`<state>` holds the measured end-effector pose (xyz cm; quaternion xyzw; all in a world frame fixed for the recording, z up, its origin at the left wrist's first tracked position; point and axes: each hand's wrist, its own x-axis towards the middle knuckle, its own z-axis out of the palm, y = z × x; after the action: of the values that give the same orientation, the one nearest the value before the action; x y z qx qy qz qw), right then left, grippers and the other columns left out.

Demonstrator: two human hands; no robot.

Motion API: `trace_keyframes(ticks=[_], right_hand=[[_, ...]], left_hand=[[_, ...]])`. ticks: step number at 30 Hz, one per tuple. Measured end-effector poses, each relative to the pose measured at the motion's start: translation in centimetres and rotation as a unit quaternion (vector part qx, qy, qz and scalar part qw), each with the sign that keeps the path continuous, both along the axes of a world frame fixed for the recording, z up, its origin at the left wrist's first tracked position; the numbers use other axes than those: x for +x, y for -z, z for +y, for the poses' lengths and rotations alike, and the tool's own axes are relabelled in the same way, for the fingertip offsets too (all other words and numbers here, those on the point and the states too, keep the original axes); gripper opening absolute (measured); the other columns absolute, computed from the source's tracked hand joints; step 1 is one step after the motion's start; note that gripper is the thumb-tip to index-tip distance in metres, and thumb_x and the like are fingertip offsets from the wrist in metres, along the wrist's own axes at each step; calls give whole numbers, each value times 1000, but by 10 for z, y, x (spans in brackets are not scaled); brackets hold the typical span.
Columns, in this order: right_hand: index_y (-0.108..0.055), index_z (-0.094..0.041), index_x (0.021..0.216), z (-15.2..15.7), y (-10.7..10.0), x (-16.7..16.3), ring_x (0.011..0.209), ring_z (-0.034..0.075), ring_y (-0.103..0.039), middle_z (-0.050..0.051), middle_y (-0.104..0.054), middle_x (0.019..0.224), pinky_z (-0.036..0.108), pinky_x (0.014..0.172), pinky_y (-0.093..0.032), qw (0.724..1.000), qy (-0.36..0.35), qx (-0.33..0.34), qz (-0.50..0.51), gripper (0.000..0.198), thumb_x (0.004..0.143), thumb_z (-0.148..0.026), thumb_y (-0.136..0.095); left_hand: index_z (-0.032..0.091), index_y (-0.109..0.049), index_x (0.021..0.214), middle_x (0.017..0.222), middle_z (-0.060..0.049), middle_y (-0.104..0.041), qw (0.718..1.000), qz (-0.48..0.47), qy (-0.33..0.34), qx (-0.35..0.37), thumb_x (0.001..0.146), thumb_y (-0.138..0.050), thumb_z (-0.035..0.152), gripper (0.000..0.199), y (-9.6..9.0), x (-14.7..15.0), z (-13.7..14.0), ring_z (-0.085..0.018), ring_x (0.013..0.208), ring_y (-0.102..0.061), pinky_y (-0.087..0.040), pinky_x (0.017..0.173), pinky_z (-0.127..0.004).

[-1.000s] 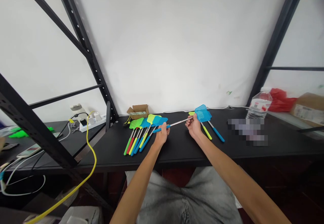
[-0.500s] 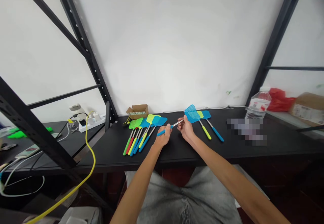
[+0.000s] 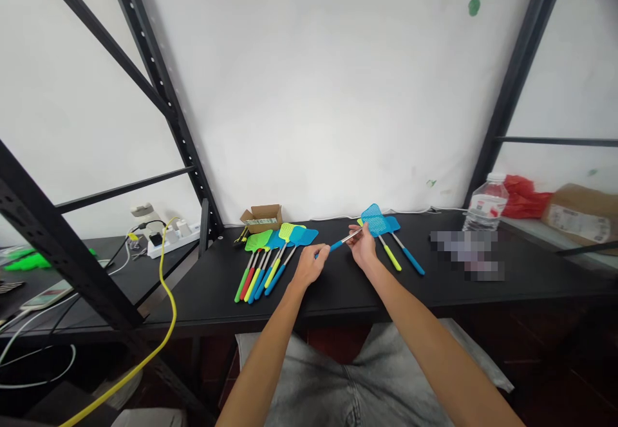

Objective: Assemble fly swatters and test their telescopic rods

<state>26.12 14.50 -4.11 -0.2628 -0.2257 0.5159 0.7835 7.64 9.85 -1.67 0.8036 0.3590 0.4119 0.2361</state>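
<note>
Between my two hands is a blue fly swatter [image 3: 374, 218] with a metal shaft, its mesh head tilted up to the right. My left hand [image 3: 310, 266] is closed round its blue handle. My right hand [image 3: 362, 245] grips the shaft just below the head. To the left, several fly swatters [image 3: 273, 266] with green, red, yellow and blue handles lie fanned side by side on the black table [image 3: 333, 298]. Beyond my right hand lie a yellow-handled swatter [image 3: 393, 256] and a blue-handled swatter [image 3: 410, 256], their heads partly covered by the held one.
An open cardboard box [image 3: 263, 216] stands behind the left swatters. At the right are a clear plastic bottle [image 3: 486, 201], a red bag [image 3: 524, 196], a brown package [image 3: 582, 213] and a blurred patch. A power strip [image 3: 174, 239] and a yellow cable [image 3: 172, 311] lie left, by black rack posts.
The held swatter has moved slightly right, its head now over the swatters at the right. My left hand has slid along the handle, covering its end. The view has shifted a little.
</note>
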Motion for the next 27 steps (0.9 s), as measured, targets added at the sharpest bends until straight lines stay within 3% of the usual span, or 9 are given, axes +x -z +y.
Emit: trace_keyframes(ticks=[5, 12, 18, 22, 27], right_hand=[[-64, -20, 72, 5, 2, 4, 48, 12, -51, 1, -55, 56, 27, 48, -44, 1000, 2, -8, -13, 52, 91, -62, -40], [-63, -21, 72, 8, -2, 7, 46, 12, -48, -1, -51, 54, 28, 49, -43, 1000, -20, 4, 22, 53, 94, -60, -35], [-64, -20, 74, 10, -2, 10, 46, 10, -48, -1, -53, 55, 26, 49, -44, 998, -24, -10, 52, 46, 97, -51, -37], [-63, -21, 72, 14, -1, 9, 47, 11, -49, -1, -53, 56, 27, 49, -45, 1000, -27, 3, 12, 39, 92, -52, -49], [-59, -20, 67, 14, -1, 5, 49, 11, -49, -1, -51, 55, 26, 49, -43, 999, -39, 9, -2, 43, 90, -55, -51]], left_hand=[[18, -46, 58, 57, 2, -45, 995, 95, -19, 39, 93, -36, 42, 44, -2, 1, -4, -13, 59, -43, -27, 59, -26], [20, -59, 62, 59, -1, -57, 964, 245, -43, 90, 91, -43, 42, 39, 2, 4, -7, -15, 61, -52, -24, 59, -27], [21, -61, 63, 61, -1, -61, 951, 289, -36, 102, 89, -47, 46, 39, 4, 7, -7, -16, 64, -57, -24, 59, -27], [21, -61, 61, 61, -2, -62, 945, 312, -43, 92, 83, -53, 54, 41, 5, 9, -7, -18, 66, -58, -24, 60, -27], [21, -62, 60, 61, -4, -62, 942, 317, -48, 96, 87, -50, 49, 41, 6, 9, -6, -19, 67, -59, -24, 60, -28]])
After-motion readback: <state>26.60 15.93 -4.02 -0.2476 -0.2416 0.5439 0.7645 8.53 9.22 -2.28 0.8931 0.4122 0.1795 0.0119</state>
